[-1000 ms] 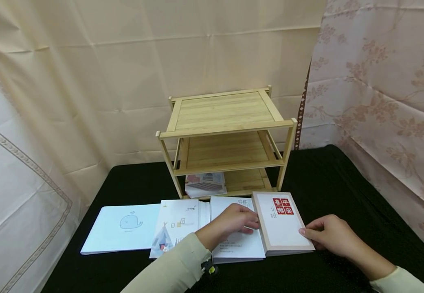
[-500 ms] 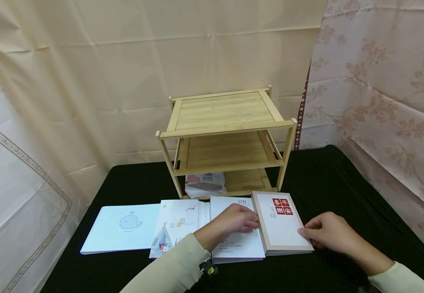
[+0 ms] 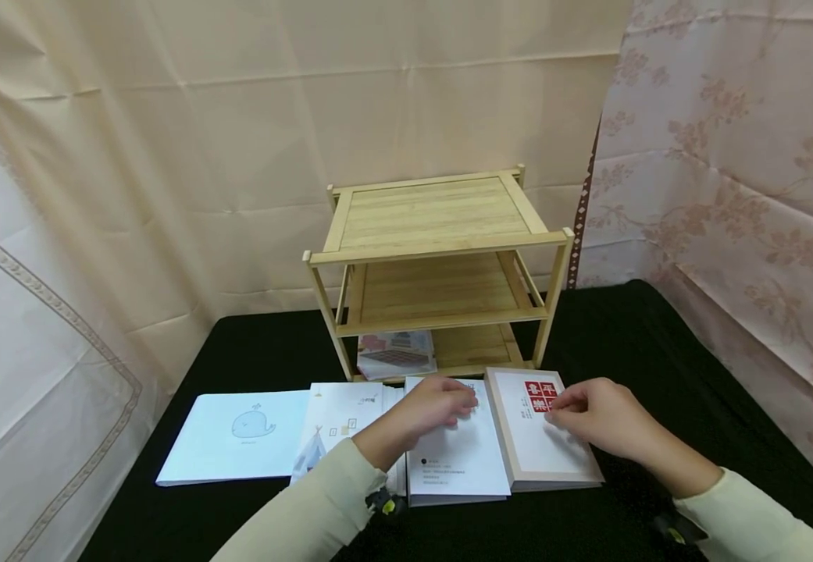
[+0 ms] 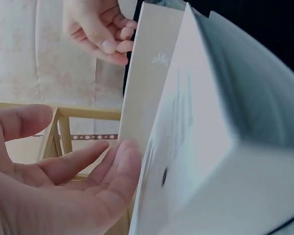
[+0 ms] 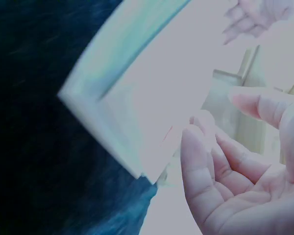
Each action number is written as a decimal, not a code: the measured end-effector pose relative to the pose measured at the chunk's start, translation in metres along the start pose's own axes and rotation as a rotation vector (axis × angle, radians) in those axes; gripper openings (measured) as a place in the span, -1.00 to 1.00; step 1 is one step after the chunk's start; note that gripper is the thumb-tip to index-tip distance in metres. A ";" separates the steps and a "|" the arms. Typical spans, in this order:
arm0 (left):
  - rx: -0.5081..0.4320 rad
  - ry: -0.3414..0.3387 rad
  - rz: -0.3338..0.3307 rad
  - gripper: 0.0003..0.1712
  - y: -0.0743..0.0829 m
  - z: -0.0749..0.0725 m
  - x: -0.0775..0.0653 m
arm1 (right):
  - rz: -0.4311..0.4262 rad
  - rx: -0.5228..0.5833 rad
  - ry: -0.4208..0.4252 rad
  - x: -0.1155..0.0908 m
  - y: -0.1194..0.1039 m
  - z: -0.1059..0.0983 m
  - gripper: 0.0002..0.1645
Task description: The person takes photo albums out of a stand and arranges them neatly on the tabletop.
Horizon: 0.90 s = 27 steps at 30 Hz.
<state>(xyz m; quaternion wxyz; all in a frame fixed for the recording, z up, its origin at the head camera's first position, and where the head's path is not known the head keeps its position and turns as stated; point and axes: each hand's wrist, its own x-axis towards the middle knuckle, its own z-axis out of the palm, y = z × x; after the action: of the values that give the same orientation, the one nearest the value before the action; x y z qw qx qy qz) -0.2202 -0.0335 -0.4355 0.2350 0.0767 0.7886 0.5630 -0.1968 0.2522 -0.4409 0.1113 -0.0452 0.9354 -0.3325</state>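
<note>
A row of books lies flat along the front of the black-covered table. My left hand (image 3: 429, 411) is over a white book (image 3: 457, 462) with small printed text, its fingers loosely bent and holding nothing. My right hand (image 3: 604, 415) is over the book with red characters (image 3: 554, 457), covering part of the red print. In the right wrist view, the thumb (image 5: 257, 105) stands apart from the bent fingers, with nothing between them. The left wrist view shows a gap between the left thumb (image 4: 29, 120) and fingers beside the books.
Behind the row stands a wooden three-tier shelf (image 3: 441, 218), with a book (image 3: 395, 355) on its lowest tier at left. A tent-print book (image 3: 332, 417) and a whale-print booklet (image 3: 237, 441) lie to the left. Curtains (image 3: 265, 156) hang behind and at both sides.
My right hand has left the right edge of the red-character book and moved up and left over its cover. My left hand has shifted slightly left and up, away from that book's edge.
</note>
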 end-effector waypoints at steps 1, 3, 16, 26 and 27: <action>0.030 0.010 0.010 -0.51 0.000 -0.002 0.000 | -0.011 0.001 0.004 0.003 -0.004 0.002 -0.71; 0.096 0.029 0.031 -0.47 0.000 -0.007 -0.001 | -0.042 -0.001 0.012 0.008 -0.012 0.005 -0.73; 0.379 0.205 0.128 -0.30 -0.009 -0.046 -0.003 | -0.127 0.108 -0.010 0.046 -0.055 0.030 -0.72; 0.505 0.314 0.170 -0.19 -0.009 -0.069 -0.007 | -0.160 0.159 -0.018 0.073 -0.071 0.047 -0.76; 0.510 0.329 0.169 -0.15 -0.010 -0.071 -0.006 | -0.155 0.165 -0.018 0.076 -0.072 0.048 -0.77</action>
<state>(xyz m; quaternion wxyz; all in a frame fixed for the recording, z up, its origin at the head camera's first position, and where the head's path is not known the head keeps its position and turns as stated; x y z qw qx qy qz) -0.2458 -0.0998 -0.4247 0.0299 0.1063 0.9227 0.3693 -0.2579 0.1545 -0.4453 0.0971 -0.1109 0.8975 -0.4156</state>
